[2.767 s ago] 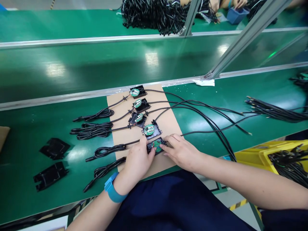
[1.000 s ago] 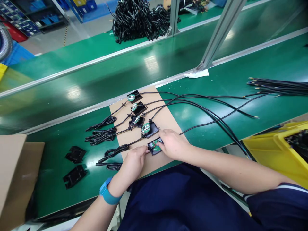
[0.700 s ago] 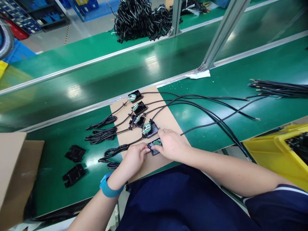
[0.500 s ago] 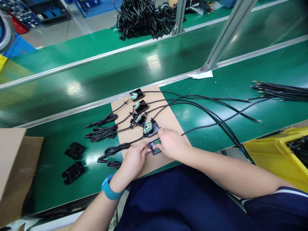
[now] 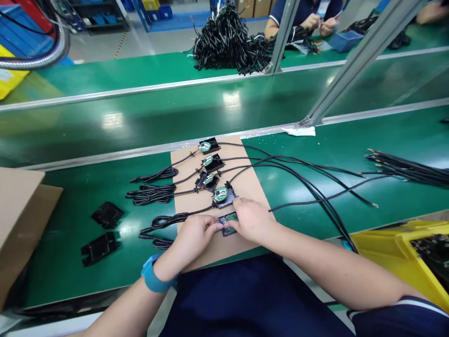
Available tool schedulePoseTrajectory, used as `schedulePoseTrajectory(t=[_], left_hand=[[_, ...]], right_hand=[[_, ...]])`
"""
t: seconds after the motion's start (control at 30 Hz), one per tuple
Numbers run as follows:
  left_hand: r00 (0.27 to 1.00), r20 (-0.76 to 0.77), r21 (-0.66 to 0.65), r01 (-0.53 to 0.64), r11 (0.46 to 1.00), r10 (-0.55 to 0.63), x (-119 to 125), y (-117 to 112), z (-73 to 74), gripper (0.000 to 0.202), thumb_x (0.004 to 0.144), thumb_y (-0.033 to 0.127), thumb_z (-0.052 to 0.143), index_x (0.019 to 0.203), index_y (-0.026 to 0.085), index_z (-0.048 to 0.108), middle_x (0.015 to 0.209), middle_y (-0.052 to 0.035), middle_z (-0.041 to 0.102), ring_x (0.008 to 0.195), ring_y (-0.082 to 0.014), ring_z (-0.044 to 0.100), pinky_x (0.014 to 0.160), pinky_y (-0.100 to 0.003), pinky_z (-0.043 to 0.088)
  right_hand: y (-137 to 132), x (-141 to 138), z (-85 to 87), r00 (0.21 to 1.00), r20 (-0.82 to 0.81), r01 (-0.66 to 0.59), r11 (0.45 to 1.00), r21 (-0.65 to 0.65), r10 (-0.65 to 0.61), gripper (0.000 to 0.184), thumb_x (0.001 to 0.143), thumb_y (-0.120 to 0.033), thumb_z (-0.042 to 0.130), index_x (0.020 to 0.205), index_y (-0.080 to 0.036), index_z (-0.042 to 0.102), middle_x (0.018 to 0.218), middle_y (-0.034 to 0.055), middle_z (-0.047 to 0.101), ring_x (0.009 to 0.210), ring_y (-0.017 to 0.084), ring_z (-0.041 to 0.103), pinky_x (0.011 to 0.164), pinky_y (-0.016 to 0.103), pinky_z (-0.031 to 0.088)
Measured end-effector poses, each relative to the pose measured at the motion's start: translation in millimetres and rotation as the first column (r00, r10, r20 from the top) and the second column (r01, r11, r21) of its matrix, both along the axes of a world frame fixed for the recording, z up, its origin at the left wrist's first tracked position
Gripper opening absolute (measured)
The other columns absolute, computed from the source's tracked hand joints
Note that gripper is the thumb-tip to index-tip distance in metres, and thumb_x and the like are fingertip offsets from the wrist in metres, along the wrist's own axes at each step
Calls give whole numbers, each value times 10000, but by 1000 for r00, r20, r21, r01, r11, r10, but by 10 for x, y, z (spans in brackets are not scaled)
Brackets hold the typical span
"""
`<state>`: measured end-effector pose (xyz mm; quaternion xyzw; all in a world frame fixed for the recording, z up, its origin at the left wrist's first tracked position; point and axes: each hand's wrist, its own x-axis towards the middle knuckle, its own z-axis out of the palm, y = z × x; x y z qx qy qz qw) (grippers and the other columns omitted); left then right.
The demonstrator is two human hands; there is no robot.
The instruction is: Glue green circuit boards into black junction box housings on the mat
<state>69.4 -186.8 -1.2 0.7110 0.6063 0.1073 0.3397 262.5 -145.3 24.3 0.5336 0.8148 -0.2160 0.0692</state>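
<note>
Nearest my body on a cardboard sheet (image 5: 191,257) lies a black plastic housing (image 5: 224,232) with a green circuit board (image 5: 230,217) inside it. My left hand (image 5: 197,235) pinches the housing's left end, thumb at its edge. From the right, my right hand (image 5: 255,221) grips the same housing, its thumb pressed on the board; the curled fingers hide the right side. Just behind sits another open housing (image 5: 229,200) with a round circuit board (image 5: 220,194) over it. Several similar housings with boards and black cables form a row farther back.
Coiled black cables (image 5: 150,194) lie left of the sheet, near two loose black covers (image 5: 100,248). Long cables run right to a cable bundle (image 5: 410,166). A cardboard box (image 5: 21,206) stands left, a yellow bin (image 5: 393,252) right. Beyond the metal frame, a co-worker's hands (image 5: 319,23) show.
The camera view has tilted up, bringing a co-worker into sight. Both hands stay at the same housing; my left thumb has shifted slightly along its edge.
</note>
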Motion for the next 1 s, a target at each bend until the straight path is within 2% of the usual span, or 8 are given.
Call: schedulePoseTrajectory(t=[0.2,0.33,0.43,0.5,0.6,0.7,0.8,1.0], left_hand=[[998,-48,-20,31,999,-32,-17,50,44,298,902,327,659,629,213,697,621,-11,685,549,-166,594,566,-278,384],[999,-21,265,-24,964,31,-49,-61,150,254,957,357,597,788,198,699,767,-52,712,731,-205,659,701,-313,491],[999,0,438,-41,898,46,-113,57,138,207,923,383,656,997,190,668,971,-93,715,958,-253,658,865,-389,520],[1000,19,402,-28,915,22,-151,200,79,257,872,359,727,1055,199,642,976,-72,710,951,-243,656,855,-383,530],[998,57,288,-24,957,8,-185,360,12,128,857,254,727,925,201,633,845,-18,686,779,-183,637,724,-308,514],[997,63,267,-48,962,32,-203,399,60,145,871,225,683,782,193,574,752,3,629,695,-152,583,657,-274,463],[992,97,252,-102,962,80,-210,410,172,107,889,238,639,850,197,549,728,24,588,617,-123,531,600,-249,428],[986,154,195,-97,976,67,-117,493,190,119,908,238,571,1021,212,545,781,20,616,681,-139,591,654,-265,465]], right_hand=[[-56,81,-66,999,-18,-42,998,49,43,447,893,-536,665,1069,-129,608,1018,135,688,944,289,659,779,372,500],[230,240,75,965,-198,-131,968,214,174,327,1030,-382,446,1035,-125,647,1041,145,661,989,256,588,885,377,455],[675,263,112,905,-265,-246,918,312,333,304,987,-199,457,1221,-127,638,1230,158,627,1144,270,494,1000,419,380],[937,230,54,882,-233,-348,900,261,409,328,948,-141,487,1227,-146,659,1173,142,655,1121,266,487,993,427,360],[1118,208,-70,867,-211,-409,886,220,452,259,969,-157,480,1032,-167,731,937,99,668,1001,240,517,944,393,366],[1065,297,-88,840,-316,-375,893,250,441,251,1002,-202,468,1031,-187,717,948,73,648,951,202,540,879,321,397],[929,442,39,834,-352,-356,902,246,425,265,1021,-231,440,971,-190,697,935,54,617,878,173,538,798,271,405],[651,566,247,900,-86,-397,885,243,427,272,986,-179,410,949,-206,679,949,55,589,820,192,482,697,288,340]])
